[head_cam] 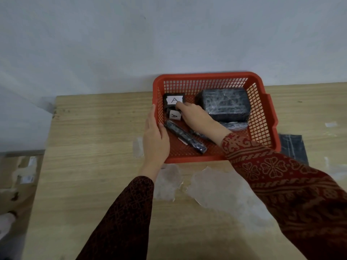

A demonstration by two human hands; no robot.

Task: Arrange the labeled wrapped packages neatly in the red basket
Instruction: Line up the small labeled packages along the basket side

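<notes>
1. Packages, black-wrapped, all lie inside the red basket point(210, 76), which sits centre-right of the frame on the wooden table point(90, 139).
2. My left hand point(155, 136) rests flat against the basket's left wall, fingers loose and extended along the rim, pinching nothing.
3. Just right of it, in the basket's upper-left corner: square package point(171, 98) with a white "A" label; a smaller "A" package point(174, 115) directly below it.
4. Long thin package point(185, 136) lies diagonally at lower left of the basket floor.
5. My right hand point(197, 117) reaches in, fingertips on the two "A" packages; whether they pinch one I cannot tell.
6. Large block package point(226, 104) fills the upper right; a flatter one point(235, 126) pokes out beneath it.
7. Dark flat sheet point(293, 147) lies on the table right of the basket.
</notes>
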